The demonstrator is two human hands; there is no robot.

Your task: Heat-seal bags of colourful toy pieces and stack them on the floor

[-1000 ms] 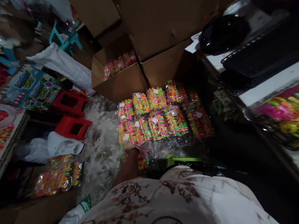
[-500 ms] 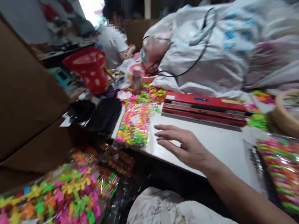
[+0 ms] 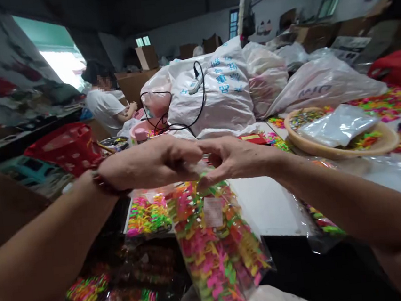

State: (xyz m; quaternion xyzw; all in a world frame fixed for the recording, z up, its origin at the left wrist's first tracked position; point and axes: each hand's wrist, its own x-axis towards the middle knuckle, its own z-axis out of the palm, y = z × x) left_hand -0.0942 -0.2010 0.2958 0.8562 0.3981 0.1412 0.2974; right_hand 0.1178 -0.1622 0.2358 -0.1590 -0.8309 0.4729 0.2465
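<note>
Pinching the open mouth of a clear bag of neon plastic pieces [image 3: 216,243], the left hand [image 3: 152,163] and right hand [image 3: 238,158] meet fingertip to fingertip, both closed on the film at its top edge, so the bag hangs upright in the air over the near edge of the white table [image 3: 262,203]. Judging by that grip, the step in hand is gathering the mouth; the next move calls for keeping the film flat and the load steady, with the woven tray [image 3: 342,148] and white sacks [image 3: 216,92] well apart behind.
</note>
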